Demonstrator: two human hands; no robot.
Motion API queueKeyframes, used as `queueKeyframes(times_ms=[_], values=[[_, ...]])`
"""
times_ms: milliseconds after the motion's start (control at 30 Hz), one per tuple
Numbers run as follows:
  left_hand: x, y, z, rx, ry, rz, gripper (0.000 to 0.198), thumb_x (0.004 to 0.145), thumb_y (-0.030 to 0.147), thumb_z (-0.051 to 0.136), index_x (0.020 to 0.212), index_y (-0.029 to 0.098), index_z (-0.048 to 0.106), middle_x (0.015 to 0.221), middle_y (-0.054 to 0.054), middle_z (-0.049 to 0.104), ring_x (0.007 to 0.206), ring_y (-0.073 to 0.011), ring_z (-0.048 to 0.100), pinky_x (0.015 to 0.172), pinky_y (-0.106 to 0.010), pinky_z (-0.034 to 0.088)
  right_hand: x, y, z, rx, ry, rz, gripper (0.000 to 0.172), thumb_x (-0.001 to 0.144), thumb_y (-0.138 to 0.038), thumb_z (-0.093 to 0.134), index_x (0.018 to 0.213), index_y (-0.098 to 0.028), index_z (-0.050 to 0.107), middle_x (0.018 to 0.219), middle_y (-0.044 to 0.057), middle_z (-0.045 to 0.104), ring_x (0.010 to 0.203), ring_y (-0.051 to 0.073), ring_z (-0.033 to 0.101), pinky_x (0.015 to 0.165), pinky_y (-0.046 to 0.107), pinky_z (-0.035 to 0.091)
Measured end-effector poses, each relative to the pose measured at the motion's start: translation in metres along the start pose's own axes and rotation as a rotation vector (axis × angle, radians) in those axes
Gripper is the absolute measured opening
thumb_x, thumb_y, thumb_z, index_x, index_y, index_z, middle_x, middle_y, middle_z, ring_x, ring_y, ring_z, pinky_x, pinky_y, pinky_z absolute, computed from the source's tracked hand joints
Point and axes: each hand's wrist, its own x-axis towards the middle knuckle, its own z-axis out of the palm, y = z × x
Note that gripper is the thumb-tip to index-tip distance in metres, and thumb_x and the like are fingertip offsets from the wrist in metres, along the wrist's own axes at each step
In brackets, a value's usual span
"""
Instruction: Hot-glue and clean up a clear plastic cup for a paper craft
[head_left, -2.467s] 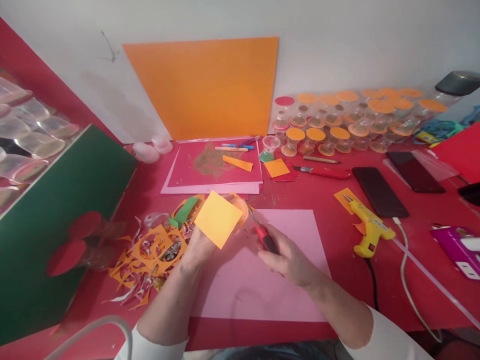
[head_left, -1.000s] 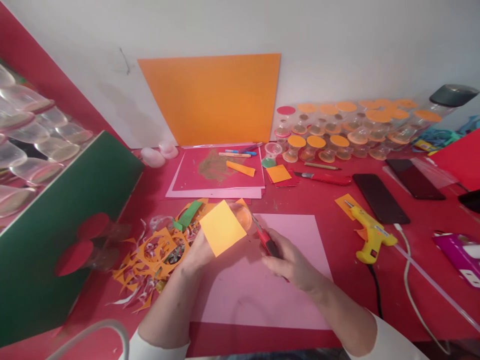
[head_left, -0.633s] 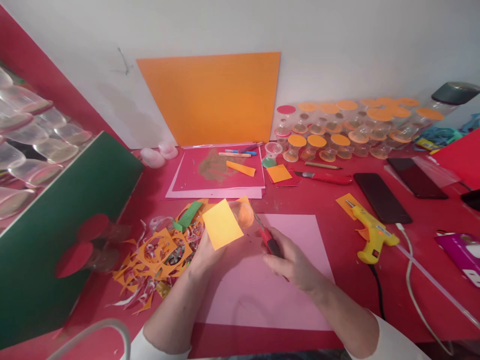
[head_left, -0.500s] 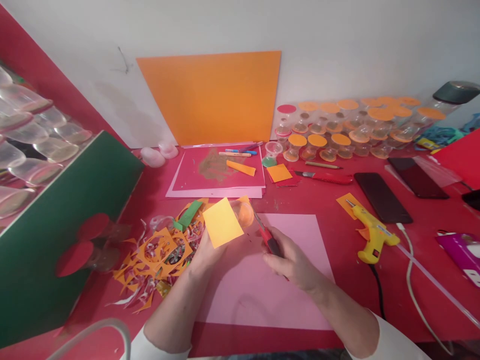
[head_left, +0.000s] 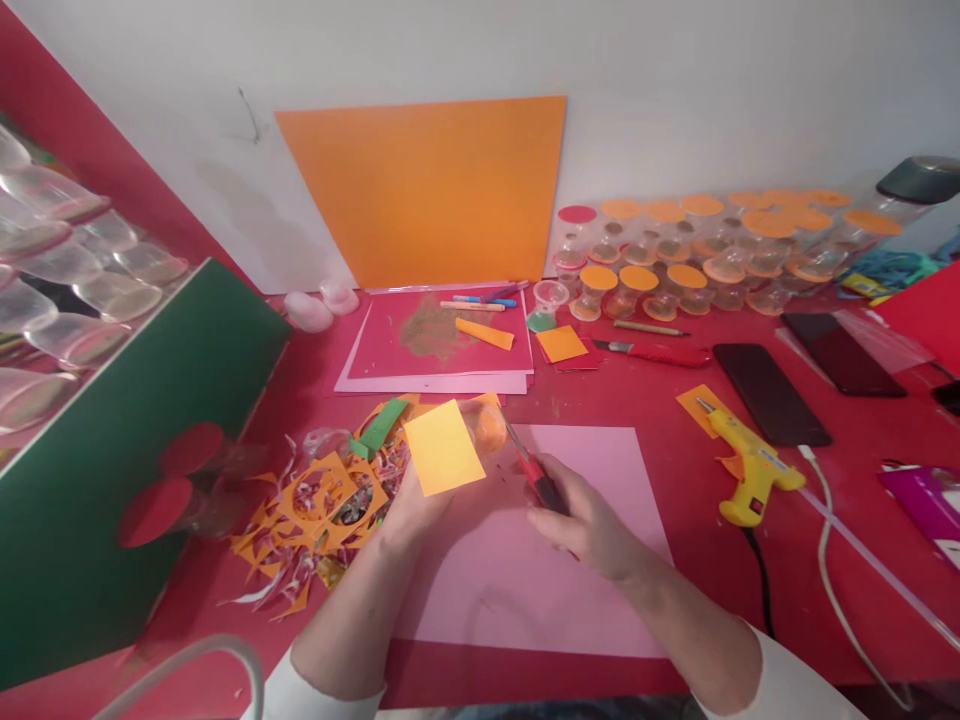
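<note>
Red table (head_left: 615, 392). Above the pink sheet's (head_left: 540, 590) far left corner, left hand (head_left: 420, 508) grips clear cup (head_left: 489, 428) and yellow card (head_left: 445, 448); card hides most fingers. Right hand (head_left: 581, 518) clasps red-black cutter (head_left: 545, 483); blade-cup contact unclear.

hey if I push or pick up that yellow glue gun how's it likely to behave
The glue gun lies on its side, so it would probably slide rather than roll. The attached black cord would likely drag at it. The long clear stick behind it may snag the white cable it crosses.
</note>
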Motion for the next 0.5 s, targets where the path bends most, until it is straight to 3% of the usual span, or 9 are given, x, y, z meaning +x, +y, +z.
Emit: queueKeyframes(times_ms=[133, 300, 500], values=[[-0.0013, 0.0052, -0.0029, 0.160, -0.065, -0.002, 0.038, 0.068, 0.014, 0.082, 0.104, 0.022, 0.071, 0.099, -0.004, 0.075, 0.092, -0.0205, 0.071, 0.080, -0.026, 0.058, 0.0006, 0.0009, -0.0012, -0.018, 0.005, -0.003, 0.013, 0.084, -0.018, 0.055, 0.091, -0.024, 0.047, 0.078, -0.007, 0.042, 0.058, 0.008, 0.037, 0.051, 0.021, 0.032], [-0.0015, 0.0084, -0.0024, 0.334, 0.010, -0.018, 0.052, 0.057, 0.018, 0.088, 0.105, 0.023, 0.068, 0.101, -0.003, 0.074, 0.094, -0.0215, 0.070, 0.081, -0.026, 0.057, -0.0003, 0.0007, -0.0011, -0.005, -0.006, 0.005, 0.013, 0.084, -0.018, 0.055, 0.092, -0.024, 0.047, 0.078, -0.006, 0.042, 0.059, 0.008, 0.038, 0.050, 0.021, 0.033], [0.0002, 0.0029, -0.0082, 0.223, -0.091, -0.013, 0.040, 0.075, 0.033, 0.079, 0.112, 0.022, 0.066, 0.105, -0.005, 0.074, 0.094, -0.0206, 0.070, 0.082, -0.029, 0.059, 0.0000, 0.0014, -0.0015, -0.020, -0.002, 0.014, 0.016, 0.084, -0.018, 0.055, 0.097, -0.025, 0.049, 0.075, -0.008, 0.041, 0.053, 0.007, 0.037, 0.048, 0.022, 0.033]])
